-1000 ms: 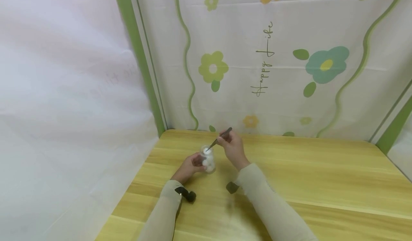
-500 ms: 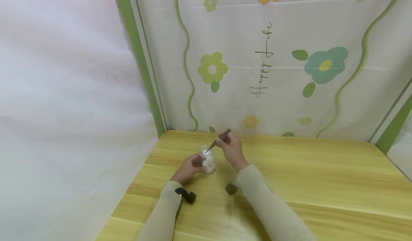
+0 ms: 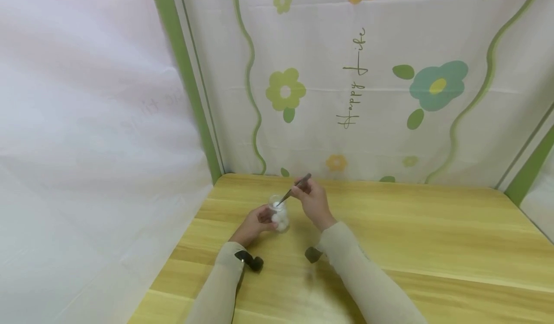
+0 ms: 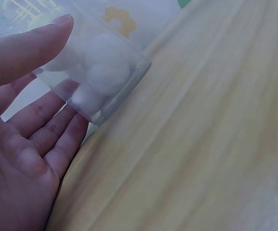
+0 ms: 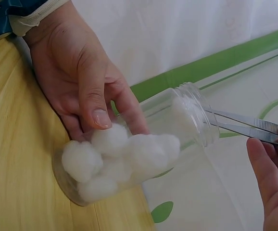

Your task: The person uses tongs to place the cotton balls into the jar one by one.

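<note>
A clear jar [image 5: 160, 108] with a threaded neck holds several white cotton balls [image 5: 151, 151]. My left hand [image 3: 253, 225] grips it around the side, thumb on the near face, and in the left wrist view the jar's base [image 4: 124, 94] stands close to the tabletop; whether it touches I cannot tell. My right hand [image 3: 313, 201] pinches metal tweezers [image 5: 247, 127], their tips inside the jar's mouth. One cotton ball [image 5: 184, 110] sits at the neck by the tips; the glass blurs whether they grip it.
The wooden table [image 3: 411, 232] spreads out to the right of the hands. Behind it hangs a white curtain [image 3: 329, 88] with flower prints, and a white sheet [image 3: 99, 146] borders the left side. Dark wrist-worn pieces [image 3: 255, 265] hang below the sleeves.
Both hands keep nearly the same place. The tweezers' tips and the cotton ball at the jar's mouth have shifted only slightly, a little lower than one second ago.
</note>
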Demonstrator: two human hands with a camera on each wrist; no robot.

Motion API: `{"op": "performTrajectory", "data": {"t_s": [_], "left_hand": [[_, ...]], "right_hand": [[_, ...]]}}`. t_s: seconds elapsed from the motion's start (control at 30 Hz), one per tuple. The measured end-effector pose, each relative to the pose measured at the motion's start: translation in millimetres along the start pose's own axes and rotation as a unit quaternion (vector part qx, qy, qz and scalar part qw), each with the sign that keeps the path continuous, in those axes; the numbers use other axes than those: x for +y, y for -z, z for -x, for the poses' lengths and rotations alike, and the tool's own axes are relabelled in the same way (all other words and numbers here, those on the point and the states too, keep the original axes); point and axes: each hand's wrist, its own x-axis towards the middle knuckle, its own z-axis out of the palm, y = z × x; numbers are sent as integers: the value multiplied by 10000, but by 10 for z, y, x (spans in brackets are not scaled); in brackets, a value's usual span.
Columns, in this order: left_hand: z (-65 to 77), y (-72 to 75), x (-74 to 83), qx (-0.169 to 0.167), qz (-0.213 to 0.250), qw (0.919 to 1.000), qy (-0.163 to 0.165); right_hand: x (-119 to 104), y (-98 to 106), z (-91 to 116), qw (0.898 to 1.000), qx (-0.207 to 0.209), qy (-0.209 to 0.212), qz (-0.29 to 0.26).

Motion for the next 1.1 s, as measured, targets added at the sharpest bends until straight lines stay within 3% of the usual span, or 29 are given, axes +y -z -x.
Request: {"op": "performTrajectory", "data": {"t_s": [0.2,0.33,0.67,0.9,1.1], "left_hand": [[-14,-37,55,-39,73,9998,167],[-46,-52,-11,-130,55,9999,27],[-19,-3,4,-70,52,10000,-41],[-39,-7,-13,-85,108,9999,-65],[-12,-7,-11,-20,180,9998,-13]], "right_hand": [[11,75,23,9996,66,266,-1],[12,144,44,9991,176,374,126],[-63,155,57,9997,75,198,-72],[-327,173,173,9996,-73,277,-31],[-352,155,200,9995,-69,311,-79]]}}
